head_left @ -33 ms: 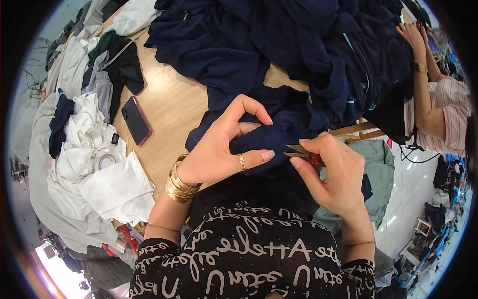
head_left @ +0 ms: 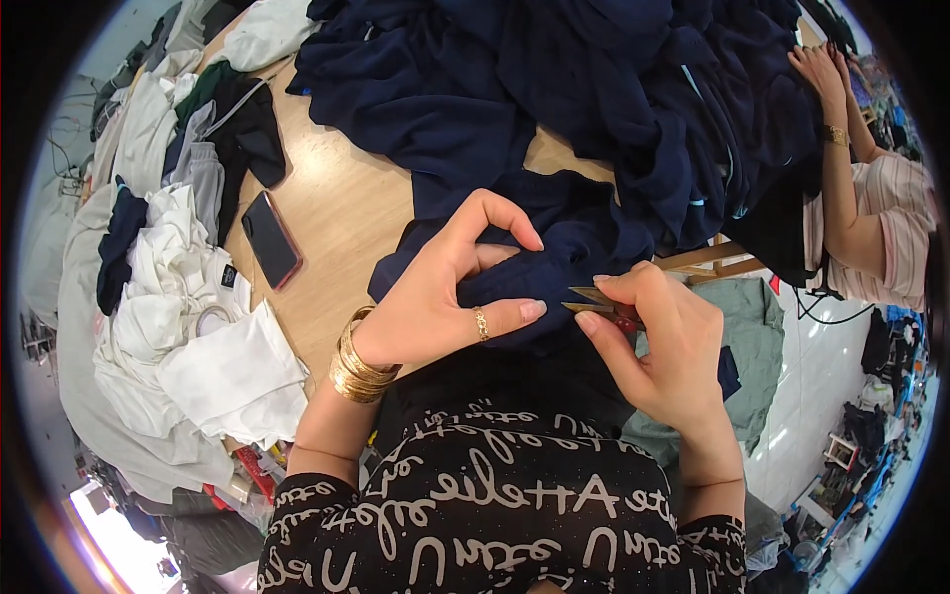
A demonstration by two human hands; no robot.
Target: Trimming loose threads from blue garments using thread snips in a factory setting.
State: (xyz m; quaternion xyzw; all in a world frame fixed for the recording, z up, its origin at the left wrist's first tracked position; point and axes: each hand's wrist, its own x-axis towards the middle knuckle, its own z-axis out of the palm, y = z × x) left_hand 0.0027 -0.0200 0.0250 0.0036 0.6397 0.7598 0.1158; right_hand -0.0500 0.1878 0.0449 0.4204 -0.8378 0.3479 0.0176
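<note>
Pale wooden tabletop (head_left: 336,213) lies under heaps of navy cloth, with white garments (head_left: 198,346) and a dark phone (head_left: 270,239) at its left side. Left hand (head_left: 445,297) pinches a fold of the navy garment (head_left: 554,267) between thumb and curled fingers, at the near table edge. Right hand (head_left: 663,346) grips small thread snips (head_left: 594,300), their long axis roughly level, blades pointing left toward the left fingertips.

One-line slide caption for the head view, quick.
Left hand pinches navy garment while right hand holds thread snips at it.
</note>
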